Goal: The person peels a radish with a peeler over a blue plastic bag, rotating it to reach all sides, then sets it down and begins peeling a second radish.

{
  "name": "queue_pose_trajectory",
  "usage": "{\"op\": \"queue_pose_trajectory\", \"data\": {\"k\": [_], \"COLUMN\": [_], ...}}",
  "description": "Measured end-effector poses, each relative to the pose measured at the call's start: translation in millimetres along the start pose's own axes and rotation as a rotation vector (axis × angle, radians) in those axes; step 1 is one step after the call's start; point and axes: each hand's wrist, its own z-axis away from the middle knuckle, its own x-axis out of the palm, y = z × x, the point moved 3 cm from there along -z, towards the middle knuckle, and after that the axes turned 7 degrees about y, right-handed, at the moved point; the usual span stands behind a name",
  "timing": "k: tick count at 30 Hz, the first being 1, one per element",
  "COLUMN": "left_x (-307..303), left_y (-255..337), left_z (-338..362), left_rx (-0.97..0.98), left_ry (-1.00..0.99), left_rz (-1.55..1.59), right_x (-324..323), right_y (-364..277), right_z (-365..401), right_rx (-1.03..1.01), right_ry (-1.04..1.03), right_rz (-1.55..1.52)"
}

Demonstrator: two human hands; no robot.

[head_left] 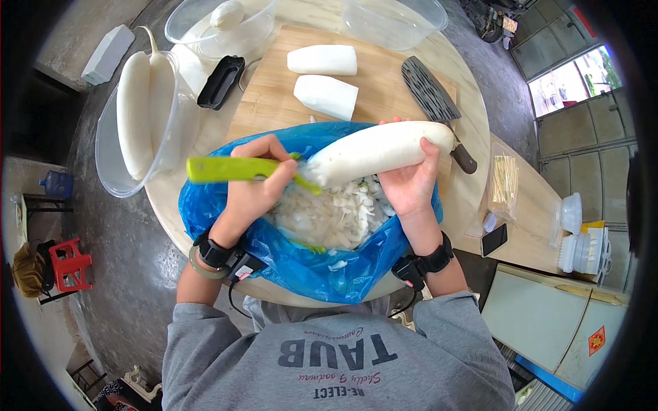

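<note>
My left hand [255, 188] is closed around the handle of a lime-green peeler [223, 169], whose head meets the near end of a long white radish [373, 152]. The peeler is slightly blurred. My right hand [412, 171] grips the radish toward its far end, palm beneath and thumb on the near side. The radish is tilted, its left end lower, over a blue plastic bag [343, 277]. Inside the opened bag lies a heap of white peelings [343, 216]. Two peeled radish pieces, an upper one [322, 60] and a lower one [326, 96], rest on the wooden cutting board [267, 89].
A knife [430, 89] with a patterned dark blade lies on the board's right side. Whole radishes [135, 116] stand in a clear tub [113, 171] at left. Other clear tubs are behind. Skewers [504, 179] and a phone [494, 240] lie on the right side table.
</note>
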Motion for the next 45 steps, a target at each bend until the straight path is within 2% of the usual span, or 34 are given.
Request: {"op": "queue_pose_trajectory", "data": {"k": [3,6,9,12,15,21,24,30,34,37,40,45], "left_x": [-5.9,-5.4,3.3,9.2,11.6,-6.1,-7.7,13.5,14.7,2.1,-4.7,7.8], "left_y": [-7.2,4.7,9.8,15.6,20.0,2.2,-0.5,21.4,22.5,16.3,11.6,21.1], "left_z": [0.8,1.2,0.0,0.2,0.7,2.3,3.3,3.8,6.1,5.0,7.4,7.2], "left_rx": [-0.009,-0.006,0.136,0.202,0.26,0.176,0.192,0.393,0.291,0.237,0.277,0.271], "left_ry": [0.075,0.049,0.02,-0.102,-0.081,-0.014,-0.046,-0.205,-0.166,0.034,0.089,-0.03], "left_rz": [0.115,0.051,-0.017,-0.043,-0.095,-0.075,0.008,-0.114,-0.147,-0.292,-0.136,-0.149], "right_x": [-2.0,-1.3,0.3,0.4,-0.3,-1.2,-1.1,0.6,-0.1,0.2,-0.5,-0.1], "right_y": [0.3,0.1,0.0,0.0,-0.4,0.8,0.0,0.7,0.6,0.8,1.0,1.7], "right_z": [-1.0,-0.9,-0.4,-0.2,-0.6,-1.0,-1.9,-0.7,-2.2,-1.8,-2.5,-2.2], "right_rx": [-0.002,-0.002,0.008,0.013,0.008,-0.01,-0.014,-0.01,0.006,-0.006,-0.008,-0.002], "right_ry": [0.002,0.0,0.0,0.0,-0.008,0.009,0.0,0.01,-0.025,-0.018,-0.001,-0.03], "right_rz": [0.02,0.029,0.0,-0.018,-0.022,0.03,0.042,0.048,0.017,0.032,0.039,0.038]}}
